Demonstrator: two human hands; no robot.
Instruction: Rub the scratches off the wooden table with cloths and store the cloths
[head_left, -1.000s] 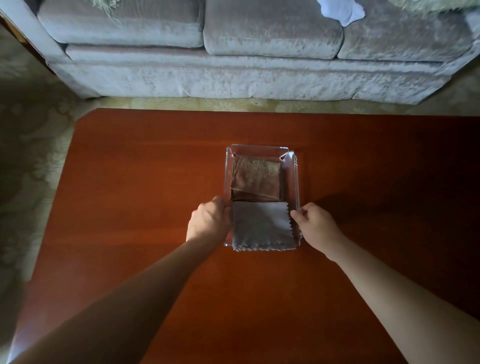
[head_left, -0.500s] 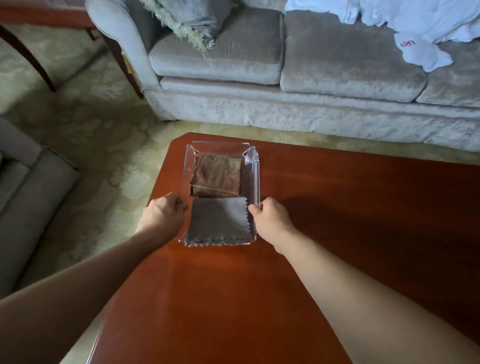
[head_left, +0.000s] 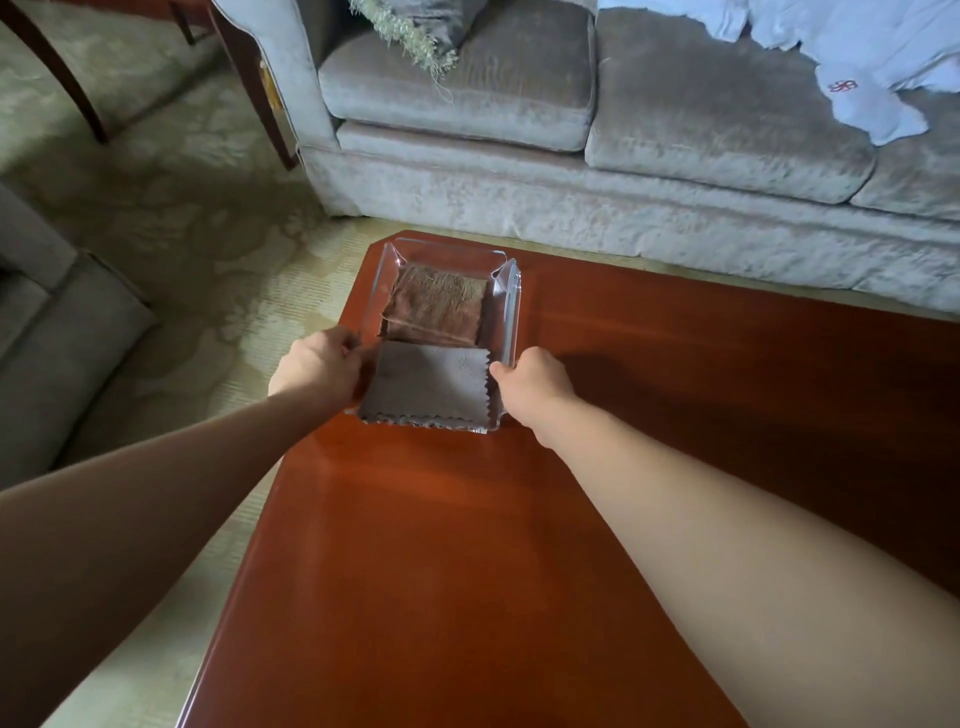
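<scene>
A clear plastic tray (head_left: 511, 306) sits at the far left corner of the reddish wooden table (head_left: 467, 545). Inside it lie two folded cloths: a brown one (head_left: 434, 312) at the far end and a grey one with zigzag edges (head_left: 428, 382) at the near end. My left hand (head_left: 319, 366) grips the tray's left rim. My right hand (head_left: 535, 384) grips its right rim. The tray's left rim reaches the table's left edge.
A grey sofa (head_left: 571, 130) runs along the far side of the table, with white fabric (head_left: 857, 62) on its right cushions. A patterned carpet (head_left: 171, 234) lies to the left, beside a grey armchair (head_left: 47, 338) and dark chair legs (head_left: 78, 88).
Both hands have slid the tray from the table's middle to its far left corner. The view has swung left with it. The cloths have kept their places in the tray.
</scene>
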